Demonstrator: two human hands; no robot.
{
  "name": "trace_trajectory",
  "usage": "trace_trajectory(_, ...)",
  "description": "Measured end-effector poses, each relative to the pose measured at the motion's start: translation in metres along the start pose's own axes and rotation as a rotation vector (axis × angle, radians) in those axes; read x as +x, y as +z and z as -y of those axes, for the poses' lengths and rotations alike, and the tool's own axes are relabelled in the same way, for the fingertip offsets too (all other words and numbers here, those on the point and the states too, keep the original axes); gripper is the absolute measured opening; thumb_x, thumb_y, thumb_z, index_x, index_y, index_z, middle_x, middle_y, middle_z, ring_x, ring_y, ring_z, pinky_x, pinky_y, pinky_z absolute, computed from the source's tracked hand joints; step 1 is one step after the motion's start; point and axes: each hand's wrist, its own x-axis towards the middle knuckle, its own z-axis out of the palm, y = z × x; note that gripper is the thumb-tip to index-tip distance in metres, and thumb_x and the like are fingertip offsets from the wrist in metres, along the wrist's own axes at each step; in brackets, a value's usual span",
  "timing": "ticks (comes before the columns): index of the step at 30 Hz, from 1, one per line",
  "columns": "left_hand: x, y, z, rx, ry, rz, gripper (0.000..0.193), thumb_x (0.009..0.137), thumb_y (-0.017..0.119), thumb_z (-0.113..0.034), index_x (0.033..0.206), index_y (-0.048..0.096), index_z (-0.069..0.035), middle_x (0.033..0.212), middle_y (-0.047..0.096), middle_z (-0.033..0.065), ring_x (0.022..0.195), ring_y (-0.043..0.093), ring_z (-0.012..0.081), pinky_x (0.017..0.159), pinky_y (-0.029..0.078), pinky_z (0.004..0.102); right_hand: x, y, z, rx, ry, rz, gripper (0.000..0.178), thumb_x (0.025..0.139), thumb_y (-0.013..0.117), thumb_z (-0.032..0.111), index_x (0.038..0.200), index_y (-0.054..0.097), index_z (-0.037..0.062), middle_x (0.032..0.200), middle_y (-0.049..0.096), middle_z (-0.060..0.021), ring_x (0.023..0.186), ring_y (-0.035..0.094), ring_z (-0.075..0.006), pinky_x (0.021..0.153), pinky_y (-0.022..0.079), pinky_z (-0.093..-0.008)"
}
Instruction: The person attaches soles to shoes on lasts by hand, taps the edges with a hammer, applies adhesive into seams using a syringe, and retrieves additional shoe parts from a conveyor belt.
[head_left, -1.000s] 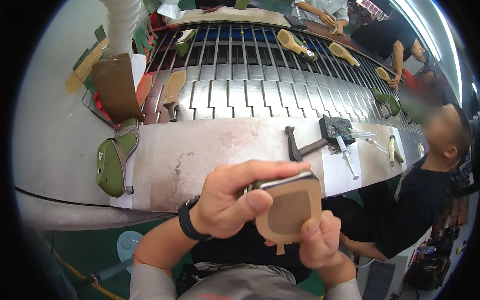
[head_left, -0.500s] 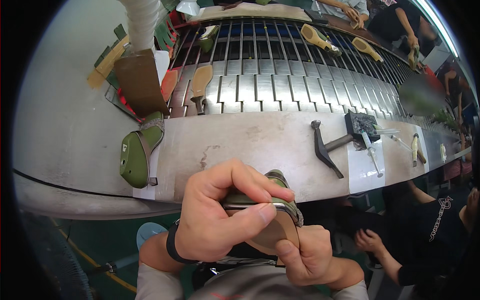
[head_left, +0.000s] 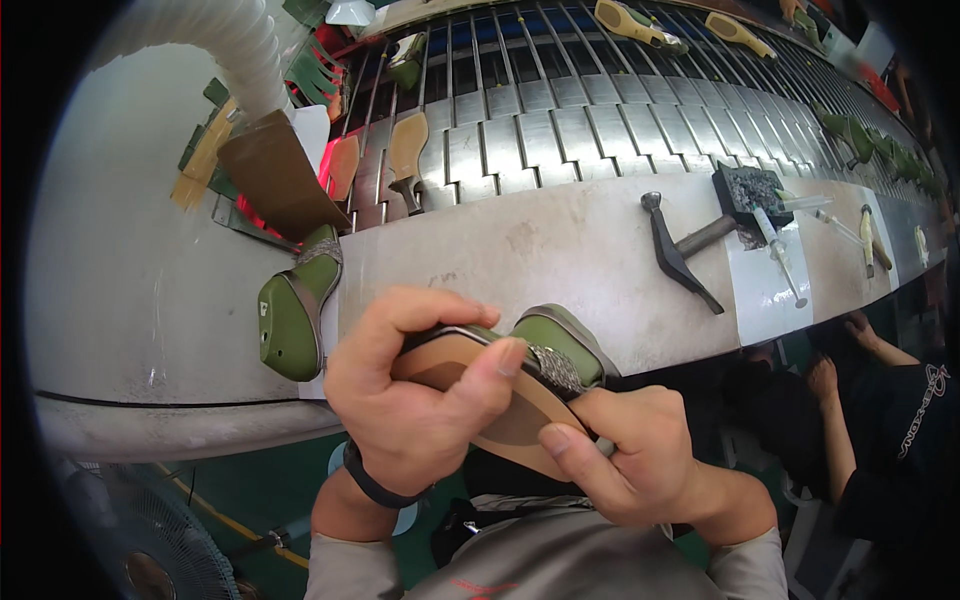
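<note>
Both my hands hold a sandal on a green shoe last, its tan sole (head_left: pixel 520 432) turned up toward me. My left hand (head_left: pixel 395 385) grips one end, with the thumb on the sole's edge and the fingers curled over the far side. My right hand (head_left: pixel 640 455) pinches the other end by the sole's edge. A glittery band (head_left: pixel 556 370) and the green last (head_left: pixel 560 340) show beyond the sole. On the bench to the left rests another green last (head_left: pixel 290 325) with a strap and a glittery band around it.
A hammer (head_left: pixel 675 250) lies on the bench (head_left: pixel 500 245) beside a black block (head_left: pixel 750 190) and a syringe (head_left: pixel 778 255). Behind runs a metal conveyor (head_left: pixel 550 140) carrying soles and lasts. A white hose (head_left: pixel 230 50) hangs at upper left. At right sits a person (head_left: pixel 890 430).
The sandal has turned, showing more of its sole and the green last beyond it. My left thumb lies along the edge, and my right hand has shifted up and right. The view has tilted.
</note>
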Motion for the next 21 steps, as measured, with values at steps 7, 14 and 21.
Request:
trace_trajectory(7, 0.012, -0.007, 0.017, -0.076, -0.087, -0.143, 0.020, 0.092, 0.083, -0.007, 0.106, 0.070, 0.000, 0.095, 0.074, 0.0049, 0.086, 0.067, 0.0091, 0.080, 0.054, 0.0246, 0.001, 0.007, -0.015, -0.086, 0.000, -0.035, 0.017, 0.097, 0.078, 0.016, 0.091, 0.071, 0.0021, 0.068, 0.062, -0.0126, 0.056, 0.063, -0.0313, 0.052, 0.049, -0.0398)
trace_trajectory(14, 0.015, -0.006, 0.025, -0.071, -0.086, -0.200, 0.020, 0.094, 0.083, -0.007, 0.106, 0.070, 0.000, 0.095, 0.072, 0.0028, 0.085, 0.065, 0.0069, 0.078, 0.052, 0.0232, 0.003, 0.015, -0.029, -0.144, -0.080, -0.112, 0.017, 0.098, 0.077, 0.016, 0.090, 0.070, 0.0025, 0.069, 0.062, -0.0129, 0.058, 0.062, -0.0330, 0.053, 0.049, -0.0421)
trace_trajectory(21, 0.017, -0.001, 0.027, -0.062, -0.091, -0.203, 0.020, 0.093, 0.083, -0.006, 0.106, 0.069, 0.000, 0.096, 0.072, 0.0033, 0.085, 0.066, 0.0074, 0.078, 0.052, 0.0234, 0.006, 0.009, -0.033, -0.133, -0.044, -0.122, 0.018, 0.098, 0.077, 0.015, 0.088, 0.068, 0.0027, 0.068, 0.062, -0.0129, 0.057, 0.063, -0.0316, 0.052, 0.049, -0.0416)
